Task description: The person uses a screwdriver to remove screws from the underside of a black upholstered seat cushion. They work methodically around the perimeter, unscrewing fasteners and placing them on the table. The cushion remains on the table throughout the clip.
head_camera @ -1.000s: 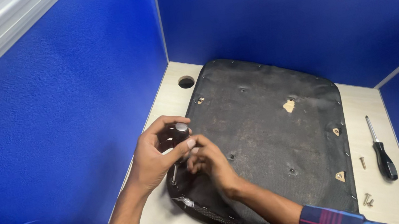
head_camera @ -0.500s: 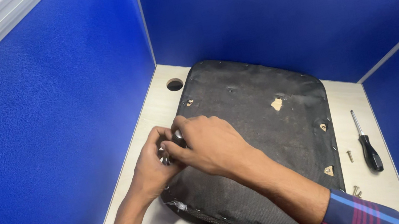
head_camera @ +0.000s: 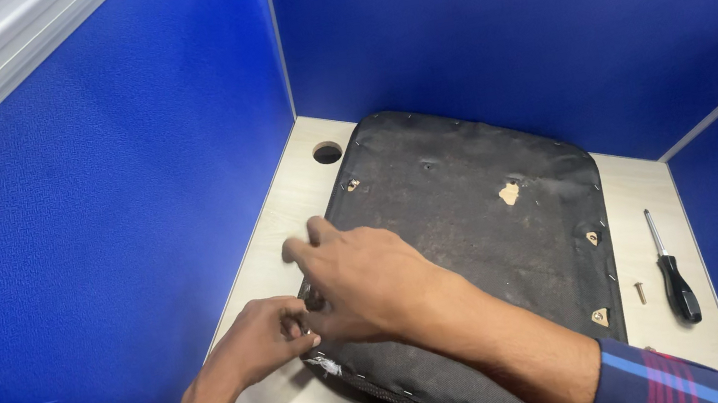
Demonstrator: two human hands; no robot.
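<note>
a pale wood-grain tabletop (head_camera: 274,245) fills a corner between tall blue fabric partitions (head_camera: 91,227), with a grey metal rail along the top of the left one. a round cable hole (head_camera: 328,152) sits at the far left of the tabletop. most of the surface is taken by a black seat cushion (head_camera: 491,238) lying underside up — worn dark fabric stapled round the rim, with small tears where pale wood shows through.

at the near left edge of the cushion the two hands meet. the left hand (head_camera: 256,340) is curled, its fingers pinched close on something small at the cushion's edge; the right hand (head_camera: 362,279) lies over it with fingers half spread, palm down, touching the cushion. what sits between them is covered, so whether either grip actually holds anything cannot be told — only a glint of metal shows by the fingertips.

on the right strip of tabletop, well apart from the hands, a black-handled screwdriver (head_camera: 672,271) lies beside a single screw (head_camera: 639,291). the plaid sleeve (head_camera: 651,376) is cut off by the near edge.
</note>
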